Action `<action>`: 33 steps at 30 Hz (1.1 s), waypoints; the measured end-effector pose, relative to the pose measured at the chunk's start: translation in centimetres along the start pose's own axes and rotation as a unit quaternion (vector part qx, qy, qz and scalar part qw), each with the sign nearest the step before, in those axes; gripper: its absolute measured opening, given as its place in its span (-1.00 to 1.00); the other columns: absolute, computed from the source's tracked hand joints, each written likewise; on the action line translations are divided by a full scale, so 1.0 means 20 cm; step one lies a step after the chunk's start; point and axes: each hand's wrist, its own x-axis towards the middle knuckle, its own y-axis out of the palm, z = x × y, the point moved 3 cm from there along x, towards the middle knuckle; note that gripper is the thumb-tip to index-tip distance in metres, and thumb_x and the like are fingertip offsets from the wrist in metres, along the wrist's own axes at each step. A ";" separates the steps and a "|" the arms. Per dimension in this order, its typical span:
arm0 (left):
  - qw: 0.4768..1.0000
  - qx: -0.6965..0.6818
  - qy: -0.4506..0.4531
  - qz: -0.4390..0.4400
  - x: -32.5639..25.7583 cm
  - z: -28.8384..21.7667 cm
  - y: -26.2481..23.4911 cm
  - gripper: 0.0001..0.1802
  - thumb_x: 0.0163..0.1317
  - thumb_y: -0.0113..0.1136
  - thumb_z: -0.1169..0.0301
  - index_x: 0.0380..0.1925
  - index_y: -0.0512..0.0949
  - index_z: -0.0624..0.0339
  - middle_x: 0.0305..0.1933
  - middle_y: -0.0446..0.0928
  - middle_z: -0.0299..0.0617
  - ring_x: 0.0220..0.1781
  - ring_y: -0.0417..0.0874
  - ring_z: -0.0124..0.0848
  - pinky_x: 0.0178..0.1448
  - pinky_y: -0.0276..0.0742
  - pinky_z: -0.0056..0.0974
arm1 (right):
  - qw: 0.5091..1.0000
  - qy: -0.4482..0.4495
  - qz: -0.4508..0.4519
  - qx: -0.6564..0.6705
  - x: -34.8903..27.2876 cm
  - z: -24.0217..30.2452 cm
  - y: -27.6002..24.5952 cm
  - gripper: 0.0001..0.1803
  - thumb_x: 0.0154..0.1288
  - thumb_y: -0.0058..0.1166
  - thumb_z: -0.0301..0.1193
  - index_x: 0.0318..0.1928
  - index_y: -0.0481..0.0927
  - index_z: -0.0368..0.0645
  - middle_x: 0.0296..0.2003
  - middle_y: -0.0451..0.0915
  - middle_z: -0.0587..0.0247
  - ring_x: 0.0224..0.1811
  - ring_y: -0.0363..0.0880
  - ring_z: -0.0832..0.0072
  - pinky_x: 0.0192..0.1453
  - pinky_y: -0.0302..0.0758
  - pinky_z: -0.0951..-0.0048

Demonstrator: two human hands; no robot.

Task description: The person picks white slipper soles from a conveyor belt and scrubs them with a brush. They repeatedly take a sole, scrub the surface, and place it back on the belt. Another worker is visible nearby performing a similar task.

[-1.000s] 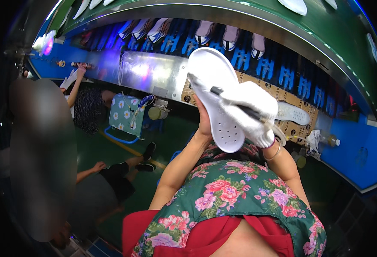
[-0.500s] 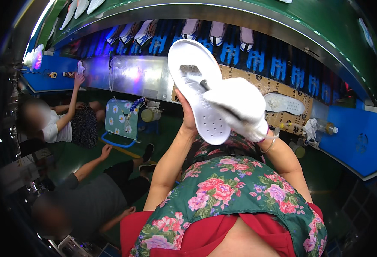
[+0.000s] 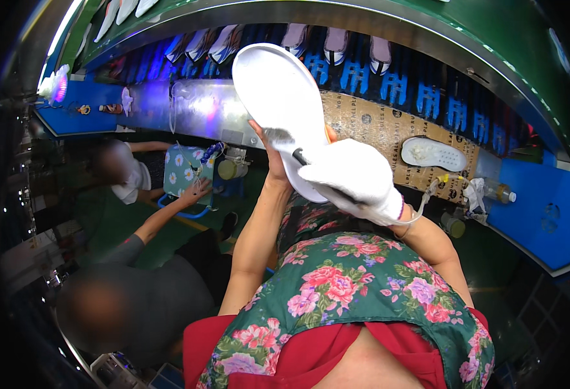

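Observation:
A white shoe sole [image 3: 275, 81] stands raised in front of me, its broad end pointing away. My left hand [image 3: 273, 157], bare, grips it from beneath, with fingers around both edges. In a white glove, my right hand [image 3: 356, 178] is closed round the dark handle of a brush [image 3: 281, 138]. The grey bristles rest against the sole's inner face around its middle. The glove covers the sole's near part. Another white sole [image 3: 450, 157], with small holes and a pale clump on it, lies to the right on the brown printed cardboard [image 3: 363, 107].
Shoe uppers [image 3: 223, 43] sit on blue racks [image 3: 392, 87] behind the bench. A clear bottle [image 3: 498, 190] and crumpled white paper [image 3: 474, 193] are at the right, by a blue board [image 3: 538, 211]. Two people and a daisy-patterned chair [image 3: 181, 172] are on the left.
The sole has moved up and left and tilted; the brush has come down from its broad end to its middle. At left, one person leans lower, and the other's hand has reached the chair.

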 end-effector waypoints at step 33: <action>0.991 -0.101 0.065 0.052 0.17 -0.22 0.01 0.27 -0.10 -0.37 -0.79 0.10 0.44 0.20 -0.16 0.57 -0.01 -0.26 0.61 -0.15 -0.10 0.56 0.00 | 0.997 0.013 -0.020 0.079 0.03 -0.02 0.00 -0.63 0.04 0.44 -0.49 -0.07 0.77 -0.01 -0.22 0.75 0.24 -0.20 0.73 0.25 -0.09 0.63 0.31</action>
